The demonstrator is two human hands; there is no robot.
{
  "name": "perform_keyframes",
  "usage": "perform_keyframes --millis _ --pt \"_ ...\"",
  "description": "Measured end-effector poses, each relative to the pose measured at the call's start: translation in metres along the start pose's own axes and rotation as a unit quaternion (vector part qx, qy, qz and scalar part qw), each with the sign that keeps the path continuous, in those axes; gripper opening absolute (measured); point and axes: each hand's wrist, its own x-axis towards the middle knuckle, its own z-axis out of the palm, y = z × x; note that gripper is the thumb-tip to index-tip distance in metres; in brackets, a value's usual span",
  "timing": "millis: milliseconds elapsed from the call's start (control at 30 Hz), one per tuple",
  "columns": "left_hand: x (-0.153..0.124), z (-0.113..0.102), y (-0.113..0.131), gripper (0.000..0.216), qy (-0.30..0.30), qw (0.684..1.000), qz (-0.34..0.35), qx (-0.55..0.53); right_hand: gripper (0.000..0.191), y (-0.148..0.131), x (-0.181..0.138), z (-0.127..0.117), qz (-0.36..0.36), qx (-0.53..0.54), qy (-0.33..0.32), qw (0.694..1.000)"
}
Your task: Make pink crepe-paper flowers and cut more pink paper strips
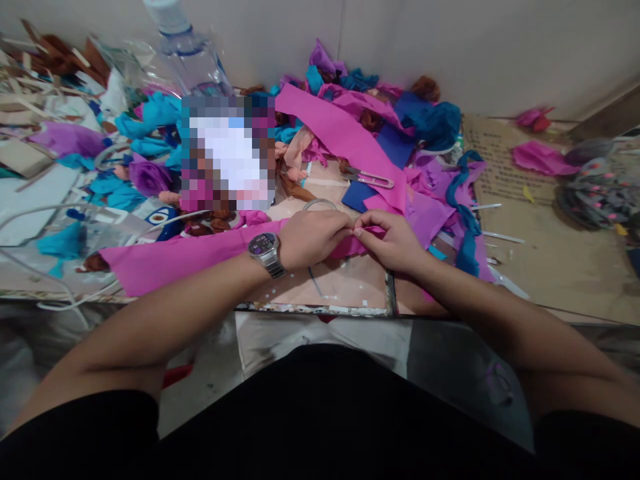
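Observation:
A long strip of magenta crepe paper runs from the left along the table's front edge up to my hands. My left hand, below a wristwatch, pinches the strip's right end. My right hand meets it fingertip to fingertip and pinches the same paper. The exact fold between the fingers is hidden. Just beyond, metal thread snips lie on a second magenta strip. A dark blue paper piece lies close behind my right hand.
A clear plastic bottle stands at the back left, near a blurred-out patch. Crumpled blue paper and purple scraps cover the left. A white cable hangs over the front edge. Brown cardboard lies at right.

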Motion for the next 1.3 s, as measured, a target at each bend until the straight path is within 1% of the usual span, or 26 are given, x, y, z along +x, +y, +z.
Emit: perform_keyframes --millis 133,267,333,467,533,600,667,767,833,1033,1200,1300 --pt "-0.002 0.002 -0.004 0.03 0.013 0.999 0.034 -0.022 0.011 0.004 0.0 0.001 -0.026 -0.028 -0.002 0.999" --pt "-0.003 0.002 -0.005 0.027 0.022 0.998 0.042 -0.04 0.011 0.008 0.0 0.002 -0.06 -0.055 0.001 0.997" --pt "-0.004 0.001 -0.006 0.026 0.029 0.998 0.041 -0.042 0.012 0.008 0.0 0.001 -0.051 -0.043 0.001 0.998" --pt "-0.003 -0.001 -0.008 0.023 0.04 0.998 0.036 -0.038 0.017 0.006 0.001 0.0 -0.009 0.023 0.004 1.0" --pt "-0.003 -0.002 -0.009 0.022 0.043 0.998 0.034 -0.036 0.023 0.005 0.001 -0.001 -0.001 0.046 0.01 0.999" --pt "-0.002 -0.003 -0.01 0.022 0.042 0.998 0.03 -0.035 0.027 0.005 0.001 -0.002 -0.002 0.047 0.016 0.999" --pt "-0.002 -0.004 -0.01 0.021 0.038 0.998 0.025 -0.035 0.024 0.005 0.001 -0.003 -0.02 0.023 0.02 0.999" --pt "-0.001 -0.003 -0.01 0.023 0.034 0.999 0.024 -0.034 0.015 0.005 0.0 -0.002 -0.077 -0.037 0.03 0.996" --pt "-0.001 -0.002 -0.009 0.025 0.029 0.999 0.027 -0.036 0.011 0.006 0.001 -0.001 -0.098 -0.069 0.037 0.992" --pt "-0.001 -0.008 -0.008 0.029 0.02 0.998 0.02 -0.059 0.011 0.01 0.002 0.001 -0.08 -0.083 0.035 0.993" --pt "0.002 -0.019 -0.015 0.027 0.005 0.993 -0.008 -0.121 0.013 0.009 0.003 -0.005 -0.056 -0.068 0.03 0.996" --pt "0.003 -0.02 -0.02 0.027 -0.001 0.99 -0.018 -0.139 0.012 0.011 0.004 -0.009 -0.042 -0.063 0.018 0.997"
